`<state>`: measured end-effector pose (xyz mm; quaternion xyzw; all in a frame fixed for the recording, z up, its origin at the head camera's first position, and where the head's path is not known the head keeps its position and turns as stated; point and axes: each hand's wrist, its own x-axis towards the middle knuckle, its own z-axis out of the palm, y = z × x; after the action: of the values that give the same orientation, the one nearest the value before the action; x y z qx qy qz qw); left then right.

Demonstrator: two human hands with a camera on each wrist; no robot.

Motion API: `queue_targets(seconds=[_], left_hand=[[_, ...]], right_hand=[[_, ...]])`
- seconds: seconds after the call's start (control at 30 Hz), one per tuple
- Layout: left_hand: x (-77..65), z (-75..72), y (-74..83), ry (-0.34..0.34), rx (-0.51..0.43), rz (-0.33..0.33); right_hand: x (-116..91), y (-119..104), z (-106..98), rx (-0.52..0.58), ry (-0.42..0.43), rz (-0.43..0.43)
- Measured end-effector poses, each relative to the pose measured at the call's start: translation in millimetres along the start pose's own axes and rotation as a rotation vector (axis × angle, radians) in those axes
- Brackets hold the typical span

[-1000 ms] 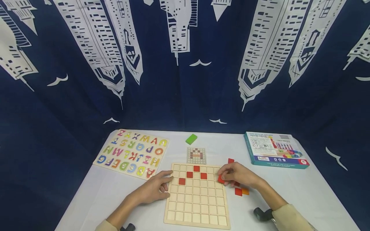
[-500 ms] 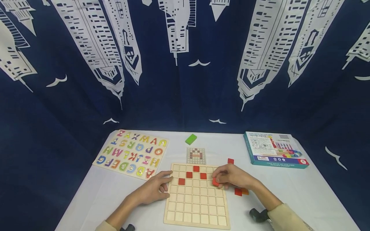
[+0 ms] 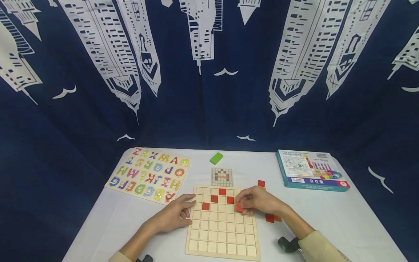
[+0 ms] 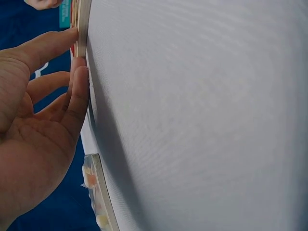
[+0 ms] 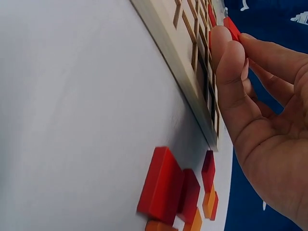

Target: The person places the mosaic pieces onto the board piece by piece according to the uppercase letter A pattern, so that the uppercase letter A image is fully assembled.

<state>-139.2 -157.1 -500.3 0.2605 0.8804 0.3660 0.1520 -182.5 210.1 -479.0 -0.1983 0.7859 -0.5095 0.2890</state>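
Observation:
A wooden grid board (image 3: 222, 227) lies on the table, with several red tiles set in its upper cells, one red tile (image 3: 205, 206) at the left. My right hand (image 3: 256, 200) pinches a red square tile (image 3: 239, 207) between thumb and fingers over the board's right part. In the right wrist view that tile (image 5: 231, 28) stands tilted at the fingertips, above the grid. My left hand (image 3: 173, 214) rests at the board's left edge, fingers extended. In the left wrist view, fingertips (image 4: 72, 36) touch the edge of the board (image 4: 83, 29).
Loose red tiles (image 5: 161, 185) and orange tiles lie right of the board. A small pattern card (image 3: 222, 177) and a green block (image 3: 216, 158) are behind it. An alphabet board (image 3: 148, 174) lies at left, a teal box (image 3: 312, 170) at back right.
My right hand has carried the red tile leftward from the board's right edge to over its grid cells. The left hand has stayed at the board's left edge.

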Motion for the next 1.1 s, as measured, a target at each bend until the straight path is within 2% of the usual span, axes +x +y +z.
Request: queue_targets(seconds=[0.67, 0.9, 1.1], left_hand=[[-0.5, -1.1, 1.6, -0.002, -0.011, -0.004], [-0.7, -0.8, 1.2, 0.004, -0.011, -0.004], [-0.3, -0.5, 1.3, 0.004, -0.010, -0.004]], right_hand=[[11, -16, 11, 0.004, 0.013, 0.014], [15, -23, 16, -0.026, 0.003, -0.040], [21, -27, 21, -0.016, -0.017, -0.040]])
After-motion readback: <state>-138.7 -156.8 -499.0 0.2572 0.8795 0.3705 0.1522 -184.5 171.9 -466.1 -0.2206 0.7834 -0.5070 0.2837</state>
